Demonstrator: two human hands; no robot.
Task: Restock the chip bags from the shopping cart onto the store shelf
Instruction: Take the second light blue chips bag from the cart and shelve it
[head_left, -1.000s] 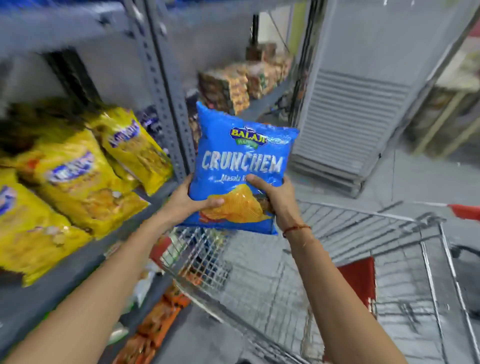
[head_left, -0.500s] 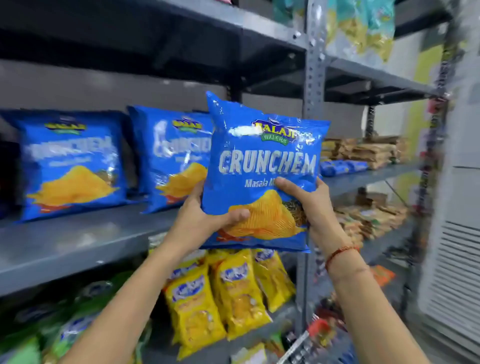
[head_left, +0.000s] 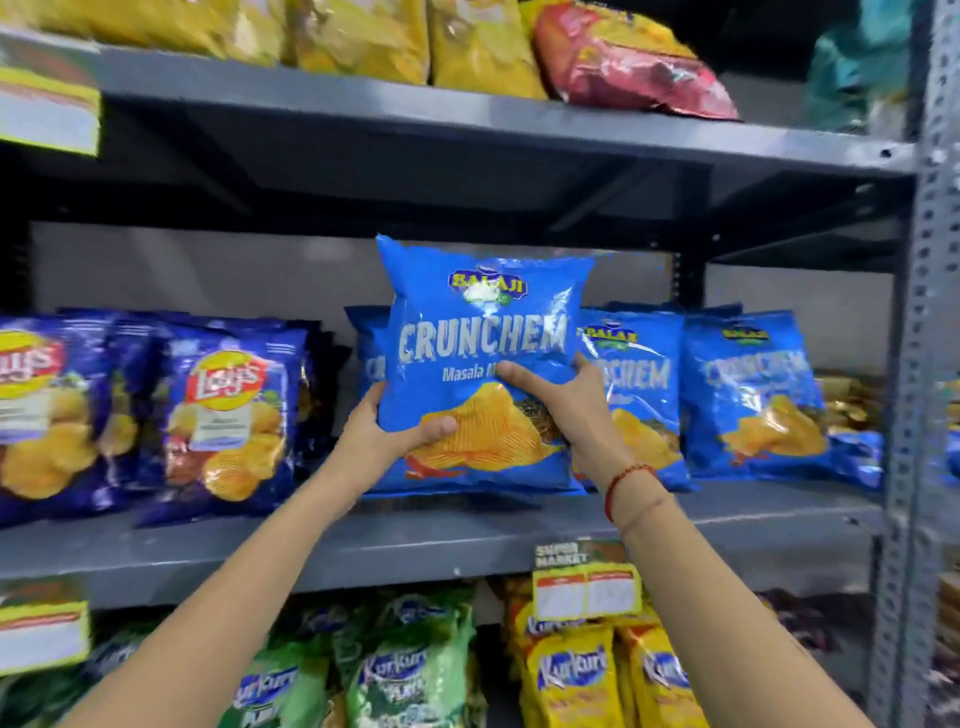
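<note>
A blue Crunchem chip bag (head_left: 478, 332) stands upright with its bottom edge on or just above the grey middle shelf (head_left: 415, 535). My left hand (head_left: 384, 431) grips its lower left side, thumb across the front. My right hand (head_left: 566, 400) holds its right side, fingers over the front. Behind it stands another blue Crunchem bag (head_left: 363, 353), mostly hidden. Two more Crunchem bags (head_left: 639, 395) (head_left: 758, 395) stand to the right on the same shelf. The shopping cart is out of view.
Dark blue Lay's bags (head_left: 228, 415) fill the shelf's left part. Yellow and red bags (head_left: 623, 57) lie on the upper shelf. Green and yellow Kurkure bags (head_left: 566, 675) sit below. A perforated steel upright (head_left: 930, 364) stands at the right. Price tags (head_left: 587, 587) hang on the shelf's front edge.
Both hands carried the blue bag from above the cart up to the middle shelf. The view swung from the cart to face the shelf, and the bag now stands among the other Crunchem bags.
</note>
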